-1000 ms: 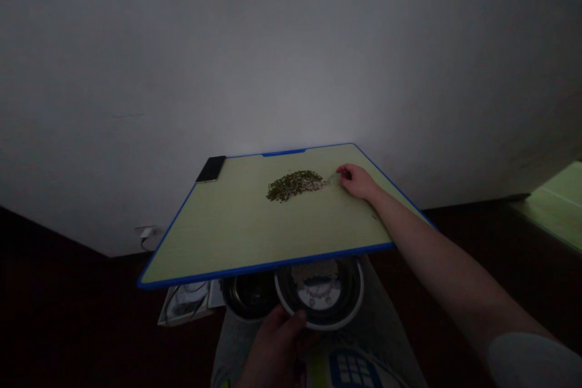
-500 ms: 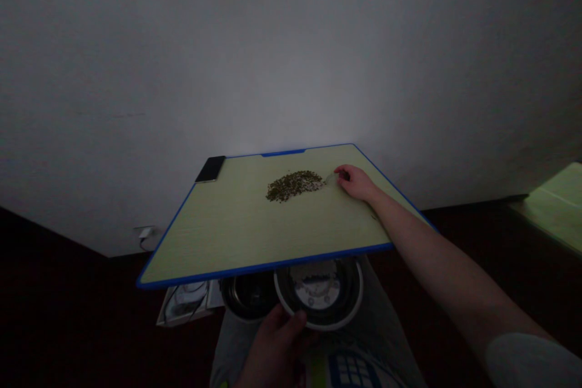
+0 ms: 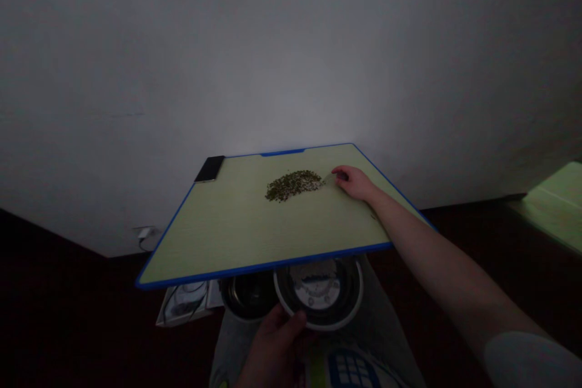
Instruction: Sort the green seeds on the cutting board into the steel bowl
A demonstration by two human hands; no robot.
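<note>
On a pale green board with a blue rim lies a flat, elongated heap of small green and brown bits. My right hand is just right of the heap, fingers curled and closed; something thin and clear seems to show at the fingertips, too faint to name. Below the board's near edge, my left hand grips the rim of a shiny metal bowl, thumb over the edge. Left of it sits a second, darker metal bowl, partly under the board.
A black phone rests on the board's far left corner. Behind the board stands a grey wall. A white box with cables is below left, near a plug. A lit green surface is at far right.
My right hand has shifted very slightly left. My left hand and the bowls have hardly moved.
</note>
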